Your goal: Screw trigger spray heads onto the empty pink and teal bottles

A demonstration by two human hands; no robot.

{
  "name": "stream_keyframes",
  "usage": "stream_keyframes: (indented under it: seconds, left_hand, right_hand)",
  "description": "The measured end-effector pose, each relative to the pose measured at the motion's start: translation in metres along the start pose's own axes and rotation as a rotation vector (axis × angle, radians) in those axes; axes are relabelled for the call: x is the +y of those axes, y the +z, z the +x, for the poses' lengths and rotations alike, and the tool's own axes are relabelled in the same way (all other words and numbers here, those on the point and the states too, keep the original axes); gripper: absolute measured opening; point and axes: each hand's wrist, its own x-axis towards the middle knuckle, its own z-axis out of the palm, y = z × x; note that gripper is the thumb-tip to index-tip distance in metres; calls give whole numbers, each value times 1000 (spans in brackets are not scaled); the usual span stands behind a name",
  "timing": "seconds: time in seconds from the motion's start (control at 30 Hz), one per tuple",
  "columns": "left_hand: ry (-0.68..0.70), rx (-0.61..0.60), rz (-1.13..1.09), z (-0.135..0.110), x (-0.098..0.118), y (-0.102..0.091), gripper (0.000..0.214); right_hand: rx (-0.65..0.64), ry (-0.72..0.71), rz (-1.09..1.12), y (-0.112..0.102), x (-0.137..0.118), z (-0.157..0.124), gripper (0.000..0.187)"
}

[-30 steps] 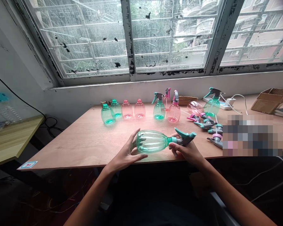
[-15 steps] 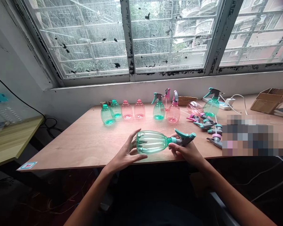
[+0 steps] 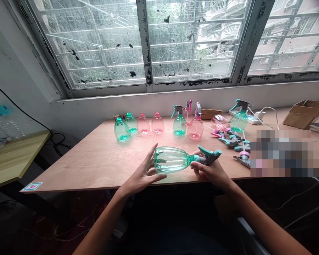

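Note:
A clear green spray bottle (image 3: 172,160) lies level above the front of the table, its base to the left and its teal and grey trigger head (image 3: 207,157) to the right. My left hand (image 3: 140,173) cradles the base loosely, thumb along the underside and fingers spread behind it. At the neck, my right hand (image 3: 211,171) has thumb and fingers closed around the collar beneath the trigger. The bottle hides some fingers of both hands.
Headless green bottles (image 3: 122,130) and pink bottles (image 3: 157,124) stand behind. Farther right are assembled sprayers (image 3: 195,127), loose trigger heads (image 3: 230,141), a lying pink bottle (image 3: 220,121), a power strip (image 3: 253,118) with cables and a cardboard box (image 3: 304,113). A blurred patch covers the right front.
Almost nothing differs. The view shifts very slightly, and both hands keep the same hold on the spray bottle.

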Motion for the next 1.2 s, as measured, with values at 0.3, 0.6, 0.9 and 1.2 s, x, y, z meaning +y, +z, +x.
stream_keyframes:
  seconds: [0.3, 0.6, 0.9, 1.2]
  left_hand:
    - [11, 2, 39, 2, 1, -2, 91]
    - [19, 13, 22, 2, 2, -3, 90]
    - [4, -25, -44, 1, 0, -2, 102]
    - [12, -12, 87, 3, 4, -5, 72]
  right_hand:
    - [11, -3, -25, 0, 0, 0, 31]
    - [2, 7, -10, 1, 1, -1, 30]
    - [7, -22, 15, 1, 0, 0, 28]
    - [15, 22, -40, 2, 3, -1, 32]
